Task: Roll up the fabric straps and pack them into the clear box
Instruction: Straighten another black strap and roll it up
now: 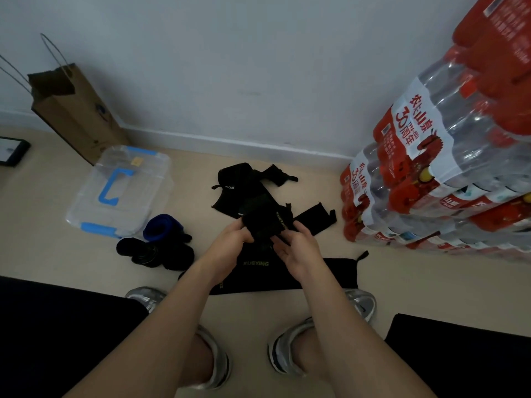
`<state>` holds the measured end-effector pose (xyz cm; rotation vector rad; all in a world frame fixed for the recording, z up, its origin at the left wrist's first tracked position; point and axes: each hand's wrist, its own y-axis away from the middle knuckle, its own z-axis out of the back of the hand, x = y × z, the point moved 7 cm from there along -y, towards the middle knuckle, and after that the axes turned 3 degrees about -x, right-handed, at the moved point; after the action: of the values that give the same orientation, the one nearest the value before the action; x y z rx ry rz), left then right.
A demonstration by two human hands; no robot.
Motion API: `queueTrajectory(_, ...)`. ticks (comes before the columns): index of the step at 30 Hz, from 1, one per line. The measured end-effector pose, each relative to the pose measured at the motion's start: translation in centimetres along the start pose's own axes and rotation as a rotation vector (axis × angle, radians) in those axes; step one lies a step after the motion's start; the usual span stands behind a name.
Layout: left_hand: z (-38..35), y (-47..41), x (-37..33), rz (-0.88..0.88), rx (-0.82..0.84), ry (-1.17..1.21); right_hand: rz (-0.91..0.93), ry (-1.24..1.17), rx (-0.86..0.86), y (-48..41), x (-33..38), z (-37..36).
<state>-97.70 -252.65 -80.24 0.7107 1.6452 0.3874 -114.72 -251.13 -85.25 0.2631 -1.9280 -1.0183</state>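
Head view: black strap (262,222) was held above the floor.
Left hand (230,244): fingers curled round its rolled end.
Right hand (297,252): pinched the loose length.
Clear box (123,193): lidded, well left.
Technique: tight, edge-aligned turns seemed best.

The person's left hand (230,245) and right hand (298,254) were bare, as were the left forearm (161,326) and right forearm (353,326). Plain black cloth (57,326) covered both thighs, with bare lower legs (195,354) below it. The left shoe (219,366) and right shoe (280,354) were shiny silver-grey sneakers with pale soles and darker trim.
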Motion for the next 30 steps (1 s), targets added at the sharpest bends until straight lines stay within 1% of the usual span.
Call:
queueTrajectory(2, 0.2, -0.3, -0.1, 0.000, 0.010, 0.028, 0.055, 0.180, 0.009, -0.5, 0.2, 0.2)
queueTrajectory(5, 0.3, -0.8, -0.4, 0.009, 0.005, 0.080, 0.191, 0.528, -0.013, -1.5, 0.7, 0.1)
queueTrajectory(6, 0.4, -1.0, -0.5, 0.006, 0.002, 0.081, 0.212, 0.580, -0.017, -1.9, 0.8, 0.1)
queueTrajectory(7, 0.4, -1.0, -0.7, -0.002, 0.003, 0.080, 0.197, 0.569, -0.014, -2.2, 0.7, 0.1)
queueTrajectory(8, 0.4, -1.0, -0.9, -0.015, 0.006, 0.078, 0.146, 0.496, -0.009, -2.6, 0.5, 0.3)
queueTrajectory(11, 0.3, -0.7, -1.6, -0.045, 0.018, 0.046, -0.048, 0.091, -0.033, -3.7, -0.1, 0.9)
queueTrajectory(12, 0.1, -0.7, -1.8, -0.044, 0.016, 0.027, -0.072, -0.024, -0.053, -4.1, 0.1, 1.0)
queueTrajectory(13, 0.0, -0.7, -1.9, -0.047, 0.011, 0.009, -0.082, -0.087, -0.079, -4.4, 0.3, 1.2)
queueTrajectory(15, -0.1, -0.8, -2.2, -0.049, 0.009, -0.025, -0.116, -0.127, -0.110, -4.8, 0.5, 1.3)
queueTrajectory(17, -0.5, -0.9, -2.6, -0.038, 0.016, -0.076, -0.152, -0.133, -0.080, -5.0, 1.1, 0.7)
queueTrajectory(18, -0.2, -1.2, -3.2, -0.062, -0.016, -0.157, -0.146, -0.149, -0.061, -5.4, 1.8, 0.4)
queueTrajectory(20, 0.9, -2.2, -4.5, -0.131, -0.149, -0.398, -0.091, -0.226, -0.073, -5.8, 4.0, 0.1)
queueTrajectory(22, 2.1, -3.2, -6.4, -0.203, -0.290, -0.617, 0.025, -0.291, -0.206, -6.1, 7.0, 1.0)
queueTrajectory(24, 3.8, -4.0, -8.4, -0.233, -0.427, -0.695, 0.216, -0.236, -0.384, -5.0, 10.8, 2.7)
queueTrajectory(25, 4.7, -4.1, -9.3, -0.239, -0.495, -0.714, 0.317, -0.181, -0.433, -4.2, 12.8, 3.3)
queueTrajectory(26, 5.5, -4.2, -10.1, -0.246, -0.551, -0.734, 0.413, -0.127, -0.446, -3.3, 14.6, 3.6)
queueTrajectory(28, 6.2, -4.5, -11.2, -0.251, -0.595, -0.737, 0.552, 0.020, -0.382, -1.3, 17.8, 3.1)
queueTrajectory(29, 6.0, -4.9, -11.6, -0.252, -0.562, -0.720, 0.587, 0.098, -0.332, -0.3, 18.9, 2.5)
queueTrajectory(30, 5.3, -5.4, -11.9, -0.255, -0.485, -0.696, 0.604, 0.166, -0.282, 0.5, 19.6, 1.8)
